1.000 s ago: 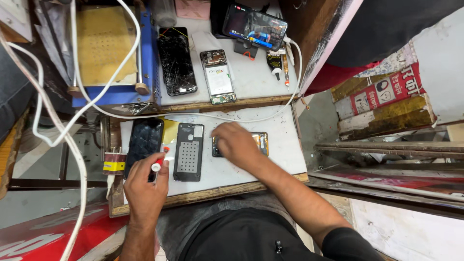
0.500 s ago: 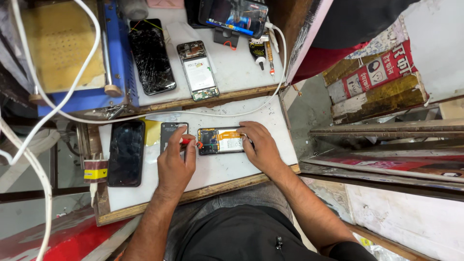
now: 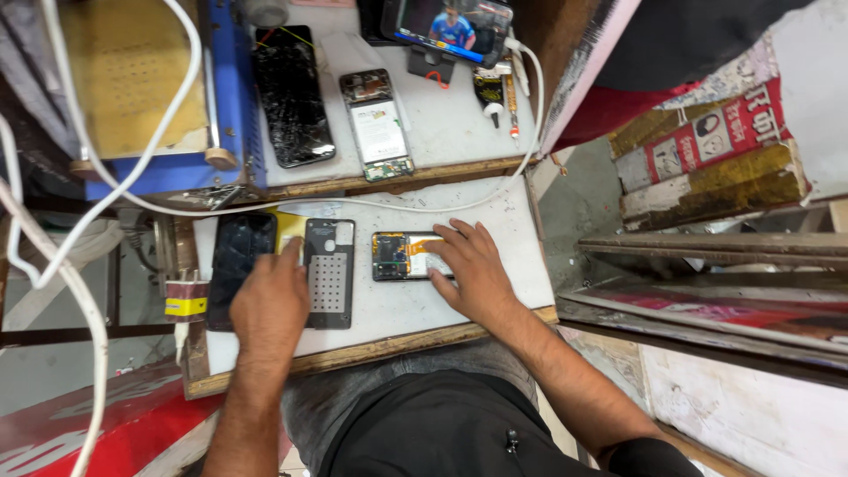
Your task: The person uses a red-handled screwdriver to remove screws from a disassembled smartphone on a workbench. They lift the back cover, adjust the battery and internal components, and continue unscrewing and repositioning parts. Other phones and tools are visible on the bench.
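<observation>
- Cramped repair bench [image 3: 495,221] of pale board with a wooden front edge, a second shelf above it, white cables [image 3: 115,177] looping across from the left.
- On the lower board, in the middle – an opened phone [image 3: 402,256] lying flat on its side, back cover off, dark circuit board and an orange flex strip exposed, pale battery area partly hidden.
- Right hand [image 3: 468,269] spread flat over the right end of that phone, fingertips pressing it down.
- Left hand [image 3: 269,300] resting loosely curled on the edge of a dark phone frame [image 3: 329,274] with a perforated panel; whether something is pinched under the fingers – cannot tell.
- Just left of the frame, a black screen panel [image 3: 237,265], partly under the hand.
- Risk, as a judgement: too much pressure from the spread fingers could bend or tear the orange flex strip.
- Another risk: a sweep of the left wrist could push the screen panel toward the board's left edge.
- Exposed parts near loose cables – easy to snag and drag.
</observation>
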`<state>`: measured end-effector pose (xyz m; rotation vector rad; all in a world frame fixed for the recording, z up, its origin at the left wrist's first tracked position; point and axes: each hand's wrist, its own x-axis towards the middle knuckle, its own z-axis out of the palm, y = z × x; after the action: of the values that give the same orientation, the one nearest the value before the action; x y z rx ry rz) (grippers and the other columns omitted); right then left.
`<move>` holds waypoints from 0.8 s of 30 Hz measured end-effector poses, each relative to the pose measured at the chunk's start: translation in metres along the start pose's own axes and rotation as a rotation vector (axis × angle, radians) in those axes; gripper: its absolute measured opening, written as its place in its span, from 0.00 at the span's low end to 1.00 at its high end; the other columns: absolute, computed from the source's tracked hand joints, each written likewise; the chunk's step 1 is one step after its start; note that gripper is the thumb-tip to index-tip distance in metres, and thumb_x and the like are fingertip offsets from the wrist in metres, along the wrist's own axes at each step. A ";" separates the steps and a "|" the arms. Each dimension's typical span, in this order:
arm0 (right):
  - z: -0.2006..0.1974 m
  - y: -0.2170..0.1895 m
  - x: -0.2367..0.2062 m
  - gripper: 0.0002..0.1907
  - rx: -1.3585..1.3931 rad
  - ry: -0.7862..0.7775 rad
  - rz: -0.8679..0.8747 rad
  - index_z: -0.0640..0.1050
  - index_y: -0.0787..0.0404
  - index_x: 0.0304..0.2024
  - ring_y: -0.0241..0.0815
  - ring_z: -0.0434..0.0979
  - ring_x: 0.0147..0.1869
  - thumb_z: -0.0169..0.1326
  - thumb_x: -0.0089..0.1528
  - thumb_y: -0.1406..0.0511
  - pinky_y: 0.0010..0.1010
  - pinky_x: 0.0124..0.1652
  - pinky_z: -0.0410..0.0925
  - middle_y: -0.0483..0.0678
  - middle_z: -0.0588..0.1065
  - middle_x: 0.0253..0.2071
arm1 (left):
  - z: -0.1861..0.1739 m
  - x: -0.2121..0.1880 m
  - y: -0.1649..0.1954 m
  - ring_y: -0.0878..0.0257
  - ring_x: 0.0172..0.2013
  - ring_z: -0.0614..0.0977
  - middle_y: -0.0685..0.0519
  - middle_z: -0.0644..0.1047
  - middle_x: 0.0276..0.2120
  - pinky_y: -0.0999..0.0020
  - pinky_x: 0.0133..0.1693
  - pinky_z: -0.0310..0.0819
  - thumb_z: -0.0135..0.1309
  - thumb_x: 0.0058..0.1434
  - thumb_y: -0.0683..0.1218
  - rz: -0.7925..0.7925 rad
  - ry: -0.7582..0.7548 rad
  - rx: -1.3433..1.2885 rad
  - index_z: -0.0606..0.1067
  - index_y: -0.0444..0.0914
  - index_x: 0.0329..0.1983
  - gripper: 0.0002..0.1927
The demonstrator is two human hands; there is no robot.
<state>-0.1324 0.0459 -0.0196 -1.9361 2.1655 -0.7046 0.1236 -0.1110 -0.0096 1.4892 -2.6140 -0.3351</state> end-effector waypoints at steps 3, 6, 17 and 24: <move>0.001 -0.012 0.016 0.31 -0.067 -0.143 -0.017 0.72 0.55 0.62 0.60 0.60 0.72 0.63 0.59 0.55 0.65 0.67 0.49 0.57 0.67 0.66 | 0.000 -0.002 0.002 0.53 0.33 0.85 0.46 0.79 0.38 0.60 0.32 0.82 0.60 0.60 0.48 0.050 0.097 -0.028 0.80 0.42 0.53 0.17; 0.001 -0.024 0.033 0.38 -0.105 -0.210 -0.072 0.70 0.52 0.65 0.59 0.63 0.69 0.66 0.55 0.53 0.68 0.64 0.49 0.56 0.68 0.64 | -0.013 0.005 -0.005 0.52 0.36 0.84 0.49 0.79 0.42 0.60 0.37 0.80 0.61 0.68 0.46 0.029 0.444 -0.156 0.80 0.41 0.52 0.11; -0.013 -0.024 0.058 0.33 0.138 -0.305 0.030 0.75 0.55 0.55 0.54 0.76 0.52 0.71 0.50 0.56 0.44 0.47 0.70 0.52 0.73 0.46 | -0.040 0.046 -0.018 0.47 0.39 0.81 0.48 0.76 0.41 0.53 0.43 0.76 0.66 0.66 0.42 0.110 0.718 -0.075 0.76 0.37 0.42 0.09; -0.024 0.028 0.050 0.24 0.887 -0.235 0.570 0.72 0.59 0.63 0.45 0.70 0.36 0.60 0.67 0.62 0.36 0.35 0.64 0.53 0.74 0.37 | -0.035 0.014 0.011 0.61 0.34 0.82 0.48 0.82 0.39 0.68 0.36 0.76 0.60 0.67 0.38 -0.027 0.400 -0.784 0.79 0.35 0.50 0.09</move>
<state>-0.1747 0.0049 -0.0014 -0.8582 1.6742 -1.0080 0.1144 -0.1218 0.0271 1.1494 -1.8197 -0.8407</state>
